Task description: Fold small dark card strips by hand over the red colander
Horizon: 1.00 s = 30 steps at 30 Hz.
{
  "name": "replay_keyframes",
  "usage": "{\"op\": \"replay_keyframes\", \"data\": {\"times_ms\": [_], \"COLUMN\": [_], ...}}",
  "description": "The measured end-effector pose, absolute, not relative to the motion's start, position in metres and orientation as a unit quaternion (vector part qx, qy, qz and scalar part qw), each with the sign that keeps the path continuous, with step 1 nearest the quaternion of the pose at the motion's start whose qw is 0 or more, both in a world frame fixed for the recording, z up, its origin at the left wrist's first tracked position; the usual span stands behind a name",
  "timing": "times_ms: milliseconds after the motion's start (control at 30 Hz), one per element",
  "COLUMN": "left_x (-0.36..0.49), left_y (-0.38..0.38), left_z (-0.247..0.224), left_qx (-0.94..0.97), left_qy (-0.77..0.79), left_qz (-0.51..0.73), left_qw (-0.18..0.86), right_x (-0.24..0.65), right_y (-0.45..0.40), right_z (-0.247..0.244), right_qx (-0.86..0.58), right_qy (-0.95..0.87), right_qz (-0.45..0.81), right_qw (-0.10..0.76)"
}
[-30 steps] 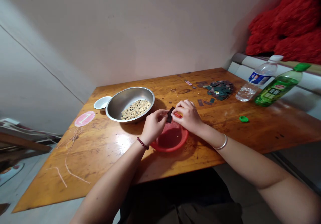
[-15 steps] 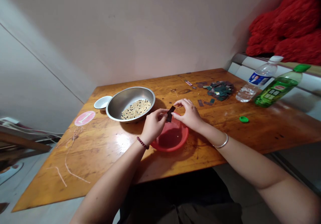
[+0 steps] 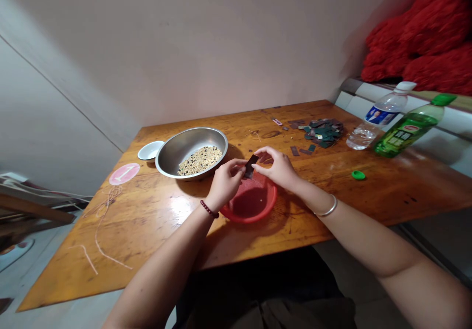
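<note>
Over the red plastic basket (image 3: 272, 206), my left hand (image 3: 226, 179) pinches a small flat dark brown strip (image 3: 251, 164) between thumb and fingers. My right hand (image 3: 277, 169) is curled in from the other side, its thumb and fingertips at the strip's right edge and upper corner. One small pale speck lies inside the basket. Just left of the basket, a wide steel bowl (image 3: 167, 164) holds many pale beans (image 3: 202, 161) with dark ones mixed in. A heap of dark green and brown strips (image 3: 324, 133) lies farther back on the right.
On the wooden table (image 3: 147, 230) are a small white bowl (image 3: 149, 150), a pink round tag (image 3: 124, 174), loose string (image 3: 98, 235), a utility knife (image 3: 277, 122) and a green cap (image 3: 358, 175). A clear bottle (image 3: 379, 115) and green bottle (image 3: 413, 127) stand right.
The strip has turned slightly and shows more of its face. My right fingertips have shifted a little around its upper end. The other objects stay in place.
</note>
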State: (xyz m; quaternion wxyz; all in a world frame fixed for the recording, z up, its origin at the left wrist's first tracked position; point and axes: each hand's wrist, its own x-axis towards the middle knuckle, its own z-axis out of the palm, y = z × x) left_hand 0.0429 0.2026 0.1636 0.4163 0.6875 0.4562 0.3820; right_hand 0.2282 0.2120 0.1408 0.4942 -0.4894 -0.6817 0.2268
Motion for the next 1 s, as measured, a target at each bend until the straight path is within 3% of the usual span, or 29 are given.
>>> {"op": "replay_keyframes", "data": {"times_ms": [500, 1000], "left_x": [0.047, 0.048], "left_y": [0.202, 0.198], "left_z": [0.169, 0.173], "left_qx": [0.621, 0.62], "left_qy": [0.458, 0.455], "left_qz": [0.364, 0.354], "left_qw": [0.522, 0.532], "right_x": [0.225, 0.22], "right_y": [0.217, 0.209], "right_z": [0.145, 0.156], "right_qx": [-0.455, -0.472], "right_qy": [-0.544, -0.476], "right_qz": [0.49, 0.553], "right_qw": [0.507, 0.495]}}
